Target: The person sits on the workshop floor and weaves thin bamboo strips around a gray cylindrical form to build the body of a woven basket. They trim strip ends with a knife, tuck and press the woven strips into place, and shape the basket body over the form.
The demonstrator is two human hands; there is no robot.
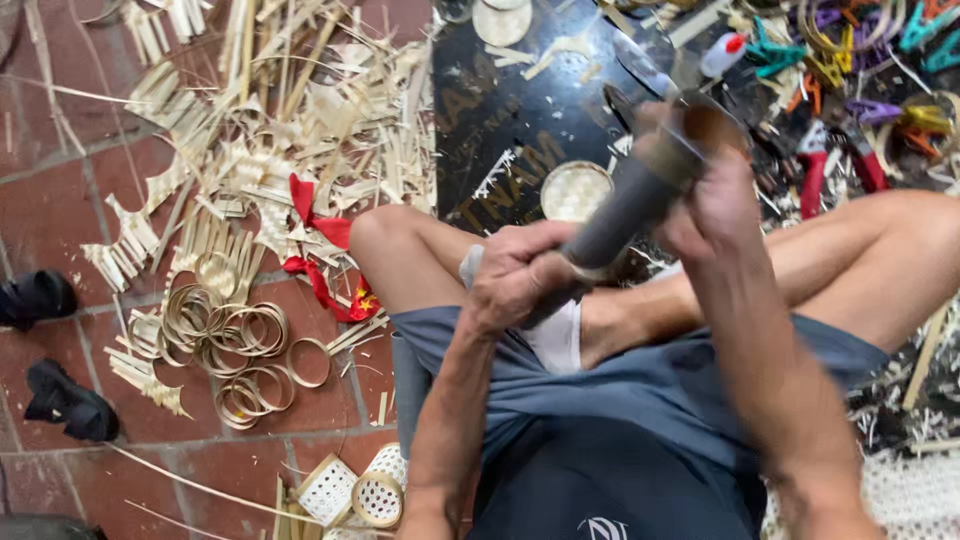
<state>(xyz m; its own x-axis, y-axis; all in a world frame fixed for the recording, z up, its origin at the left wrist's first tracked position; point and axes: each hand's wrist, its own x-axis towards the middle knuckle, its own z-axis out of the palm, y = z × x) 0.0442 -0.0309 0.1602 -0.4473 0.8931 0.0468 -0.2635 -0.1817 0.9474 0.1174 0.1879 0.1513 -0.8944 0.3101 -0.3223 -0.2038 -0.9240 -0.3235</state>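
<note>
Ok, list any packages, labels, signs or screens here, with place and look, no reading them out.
Board: flat on the floor ahead of the knees, black and glossy with faded gold lettering, scraps on it.
Bottle: small, white with a red cap, among the clips at top right; no label can be made out.
No screens.

Two hands: left hand [515,275], right hand [712,195], both on one dark bamboo tube [628,205]. Two black sandals [40,297] [68,402]. One round woven disc [574,190]. One red ribbon [320,255]. Two small woven baskets [327,490] [379,497]. Bamboo rings [235,340]: too many, overlapping, uncountable.
</note>
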